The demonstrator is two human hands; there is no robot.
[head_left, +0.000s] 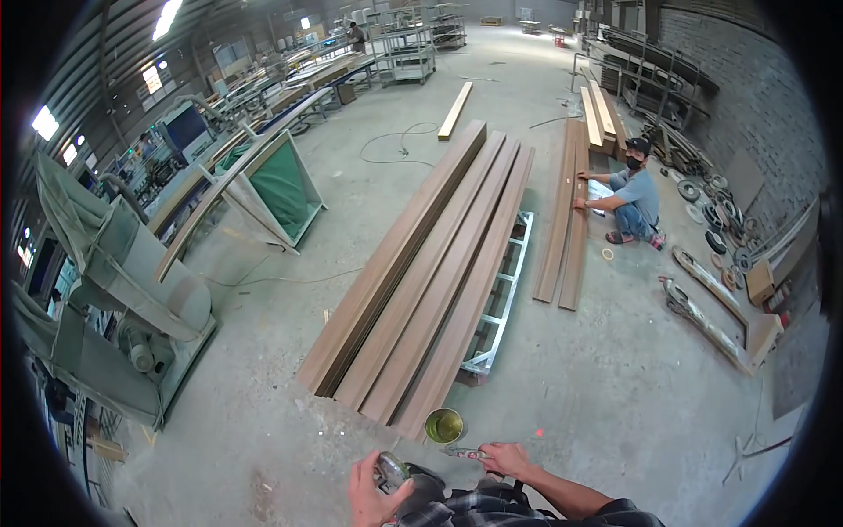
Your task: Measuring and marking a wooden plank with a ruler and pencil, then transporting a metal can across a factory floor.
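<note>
My left hand [369, 492] is at the bottom centre, closed around a small round metal lid or can [391, 470]. My right hand [505, 458] grips a thin tool with a reddish handle [465, 454], its tip pointing left toward an open tin of yellow-green liquid [444, 426] standing on the concrete floor. The tin sits just in front of the near ends of several long brown boards [430, 263] stacked on a low metal frame [505, 299].
Another person [632, 198] crouches at the right beside more long boards [566, 211] on the floor. A dust-collector machine with grey bags [114, 281] stands at the left, a green-sided cart [272, 184] beyond it. Wheels and scrap [720, 228] line the right wall.
</note>
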